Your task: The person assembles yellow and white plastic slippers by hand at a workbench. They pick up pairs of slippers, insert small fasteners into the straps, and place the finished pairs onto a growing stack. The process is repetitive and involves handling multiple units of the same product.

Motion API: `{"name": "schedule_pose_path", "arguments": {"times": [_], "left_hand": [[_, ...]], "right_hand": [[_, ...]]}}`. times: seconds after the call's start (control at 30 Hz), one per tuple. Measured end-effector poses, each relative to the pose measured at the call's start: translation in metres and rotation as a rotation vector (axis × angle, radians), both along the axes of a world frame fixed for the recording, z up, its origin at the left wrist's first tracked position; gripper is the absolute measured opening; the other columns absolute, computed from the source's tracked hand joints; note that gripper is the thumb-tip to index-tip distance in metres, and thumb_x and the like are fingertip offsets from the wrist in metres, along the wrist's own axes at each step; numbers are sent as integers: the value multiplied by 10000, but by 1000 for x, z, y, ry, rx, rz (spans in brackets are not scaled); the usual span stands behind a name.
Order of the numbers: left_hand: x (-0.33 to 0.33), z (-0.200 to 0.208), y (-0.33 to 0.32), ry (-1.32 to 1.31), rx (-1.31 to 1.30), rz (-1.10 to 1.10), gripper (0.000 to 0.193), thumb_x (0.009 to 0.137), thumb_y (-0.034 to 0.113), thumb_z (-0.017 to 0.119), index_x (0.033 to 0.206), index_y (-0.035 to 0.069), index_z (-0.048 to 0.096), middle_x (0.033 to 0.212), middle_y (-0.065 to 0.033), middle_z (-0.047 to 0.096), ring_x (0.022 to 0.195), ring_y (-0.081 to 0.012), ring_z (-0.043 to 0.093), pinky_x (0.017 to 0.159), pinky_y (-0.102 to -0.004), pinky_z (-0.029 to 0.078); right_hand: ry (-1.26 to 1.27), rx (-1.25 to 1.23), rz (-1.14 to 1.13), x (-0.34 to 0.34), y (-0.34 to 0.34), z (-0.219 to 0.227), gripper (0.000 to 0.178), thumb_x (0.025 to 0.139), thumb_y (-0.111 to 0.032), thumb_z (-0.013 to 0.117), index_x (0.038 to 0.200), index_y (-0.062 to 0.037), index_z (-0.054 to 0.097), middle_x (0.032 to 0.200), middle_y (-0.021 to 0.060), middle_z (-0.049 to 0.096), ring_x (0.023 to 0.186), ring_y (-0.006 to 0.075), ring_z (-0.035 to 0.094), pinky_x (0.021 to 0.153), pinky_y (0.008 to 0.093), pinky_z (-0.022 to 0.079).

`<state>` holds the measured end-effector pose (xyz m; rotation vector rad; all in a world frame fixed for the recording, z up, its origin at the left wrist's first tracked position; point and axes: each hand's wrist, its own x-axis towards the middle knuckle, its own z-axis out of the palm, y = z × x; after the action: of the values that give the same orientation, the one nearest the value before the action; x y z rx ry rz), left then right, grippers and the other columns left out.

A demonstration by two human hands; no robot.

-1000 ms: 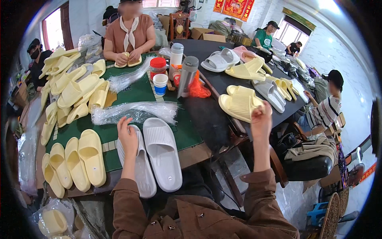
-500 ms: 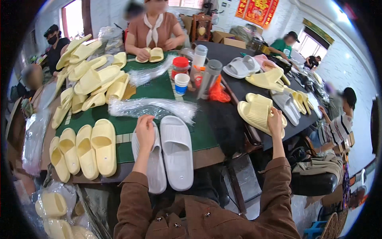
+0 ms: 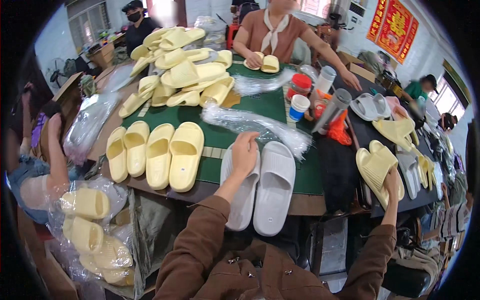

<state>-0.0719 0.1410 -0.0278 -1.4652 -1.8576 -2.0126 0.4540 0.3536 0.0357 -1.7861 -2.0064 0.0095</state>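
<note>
My left hand (image 3: pixel 244 154) is over the left one of two grey slippers (image 3: pixel 274 187) that lie side by side at the table's front edge. Its fingers are loosely bent, with nothing visible in them. Far to the right, my right hand (image 3: pixel 392 183) grips a pair of pale yellow slippers (image 3: pixel 375 167) at the dark table's edge, its fingers partly hidden by them. Left of the grey pair, several yellow slippers (image 3: pixel 186 156) stand in a row. Clear plastic bags (image 3: pixel 257 126) lie just beyond my left hand.
A heap of yellow slippers (image 3: pixel 192 72) covers the back left. A red-lidded jar (image 3: pixel 299 86), a paper cup (image 3: pixel 299 107) and tall bottles (image 3: pixel 334 111) stand mid-table. Bagged slippers (image 3: pixel 86 234) sit at lower left. A person across the table (image 3: pixel 277 32) touches small yellow slippers.
My view has swung left, so the table appears farther right. The person across has stretched one arm toward the grey slippers on the dark table. My right hand still grips the yellow pair.
</note>
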Motion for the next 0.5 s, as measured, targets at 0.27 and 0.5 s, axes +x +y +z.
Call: {"name": "schedule_pose_path", "arguments": {"times": [0.27, 0.5], "left_hand": [[20, 68, -43, 191, 70, -41, 247, 826, -62, 538, 1026, 38, 642, 990, -132, 623, 939, -314, 595, 785, -373, 482], [57, 46, -135, 238, -450, -180, 396, 838, 56, 607, 1229, 71, 545, 1190, -205, 535, 1047, -364, 546, 883, -419, 442]], "right_hand": [[86, 164, 53, -13, -21, 5, 312, 895, -182, 516, 1156, -14, 547, 1081, 236, 623, 1014, 419, 578, 820, 457, 438], [66, 180, 19, -15, -16, -1, 324, 887, -195, 529, 1155, -15, 565, 1052, 242, 626, 992, 426, 580, 808, 462, 440]]}}
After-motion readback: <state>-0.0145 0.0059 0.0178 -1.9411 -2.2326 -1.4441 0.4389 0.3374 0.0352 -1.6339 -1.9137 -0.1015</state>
